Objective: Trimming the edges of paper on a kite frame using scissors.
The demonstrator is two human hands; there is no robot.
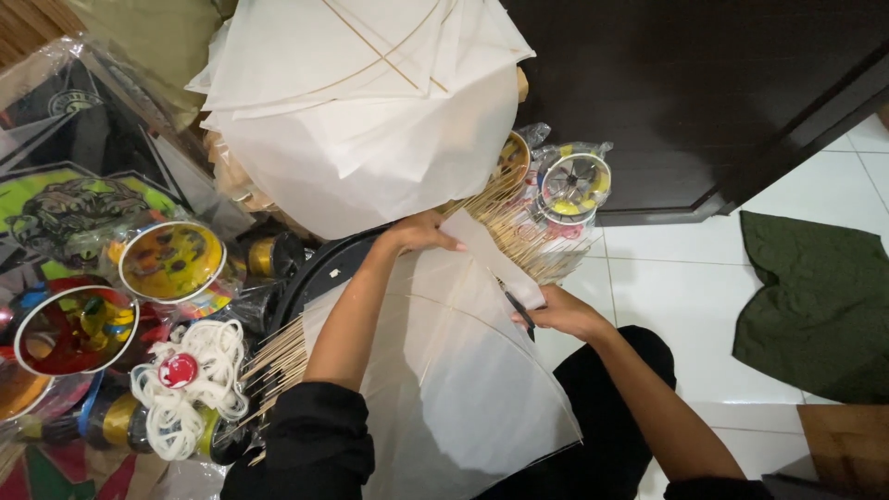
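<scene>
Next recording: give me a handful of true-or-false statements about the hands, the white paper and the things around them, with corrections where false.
1. The left hand grips the top edge of the white paper kite. True.
2. The right hand is empty. False: it holds a dark tool, apparently scissors, at a white paper strip.
3. A stack of white kites lies above the hands. True.
4. The cloth on the tiled floor is red. False: it is dark green.
5. A bundle of thin bamboo sticks lies beside the string spools. True.
</scene>
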